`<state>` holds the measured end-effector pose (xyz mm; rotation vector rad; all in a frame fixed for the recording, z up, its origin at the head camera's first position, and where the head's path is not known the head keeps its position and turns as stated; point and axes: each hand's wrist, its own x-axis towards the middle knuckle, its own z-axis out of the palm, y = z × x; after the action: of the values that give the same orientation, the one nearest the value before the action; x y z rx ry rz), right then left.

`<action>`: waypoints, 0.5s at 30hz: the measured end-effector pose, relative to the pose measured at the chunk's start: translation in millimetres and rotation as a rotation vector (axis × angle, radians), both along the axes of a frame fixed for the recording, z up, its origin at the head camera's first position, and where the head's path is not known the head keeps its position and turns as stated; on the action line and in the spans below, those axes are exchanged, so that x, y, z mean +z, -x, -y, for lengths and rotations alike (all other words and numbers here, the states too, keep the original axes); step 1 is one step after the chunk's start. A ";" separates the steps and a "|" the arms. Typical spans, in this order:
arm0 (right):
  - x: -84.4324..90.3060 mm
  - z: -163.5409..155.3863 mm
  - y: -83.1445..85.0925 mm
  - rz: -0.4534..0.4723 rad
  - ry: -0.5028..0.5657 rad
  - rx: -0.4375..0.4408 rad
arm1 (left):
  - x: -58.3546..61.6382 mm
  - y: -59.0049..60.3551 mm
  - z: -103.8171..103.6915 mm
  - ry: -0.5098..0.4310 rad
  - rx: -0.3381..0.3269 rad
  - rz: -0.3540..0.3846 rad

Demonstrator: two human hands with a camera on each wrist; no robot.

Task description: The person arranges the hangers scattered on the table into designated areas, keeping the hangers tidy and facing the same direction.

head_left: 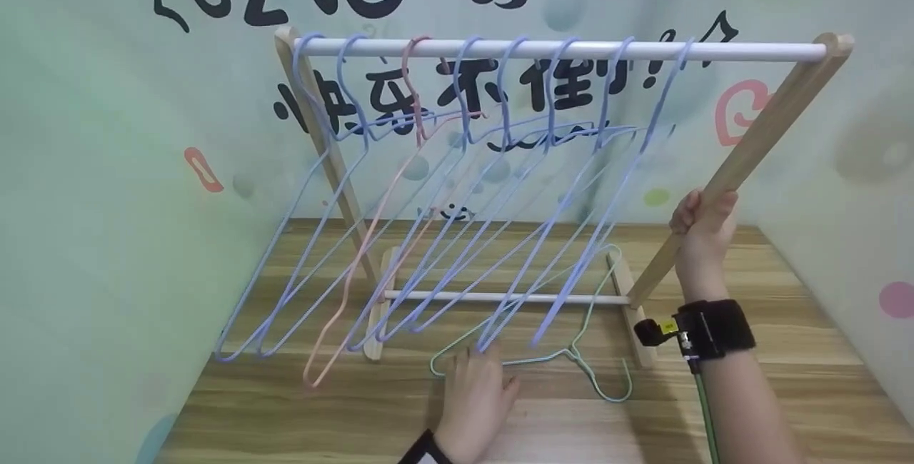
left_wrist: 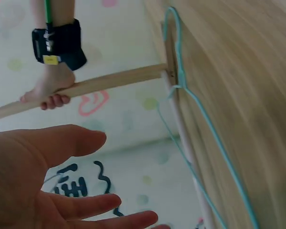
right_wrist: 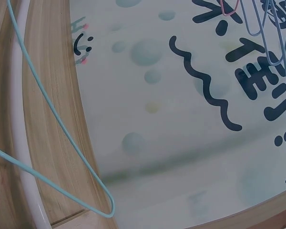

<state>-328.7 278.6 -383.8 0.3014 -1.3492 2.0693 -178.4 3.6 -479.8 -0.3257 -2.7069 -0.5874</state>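
Observation:
My right hand (head_left: pixel 705 232) grips the right wooden post (head_left: pixel 757 128) of a clothes rack, its fingers wrapped round the wood. In front of the rack is my left hand (head_left: pixel 473 389), its fingertips close to the bottom of the blue hangers (head_left: pixel 564 207). The left wrist view shows that hand (left_wrist: pixel 62 167) with thumb and fingers spread and nothing between them. A green hanger (head_left: pixel 589 371) lies low across the rack's lower bar (head_left: pixel 428 296), hook toward me; the left fingers overlap its long side. One pink hanger (head_left: pixel 357 257) hangs among the blue ones on the white top rail (head_left: pixel 742 51).
The rack stands on a wood-grain table (head_left: pixel 714 407) against a wall (head_left: pixel 107 164) with black lettering and coloured dots. Wooden feet (head_left: pixel 639 335) support each side. The hangers tilt toward me and spread to the left. A strap with a cable (head_left: pixel 714 328) circles the right wrist.

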 end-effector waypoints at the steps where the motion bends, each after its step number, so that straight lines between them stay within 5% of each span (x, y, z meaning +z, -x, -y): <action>1: -0.4 0.0 -0.1 0.004 -0.002 -0.005 | -6.1 4.4 2.7 0.041 0.019 0.004; 7: -2.4 1.3 0.7 0.013 0.000 -0.019 | -29.1 20.4 15.9 0.103 0.069 0.118; 15: -0.1 1.1 1.3 -0.005 0.007 -0.009 | -37.0 27.5 25.0 0.094 0.018 0.189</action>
<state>-330.0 277.6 -383.8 0.2967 -1.3381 2.0636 -205.9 -21.4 -516.9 -0.2817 -2.9221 -0.5105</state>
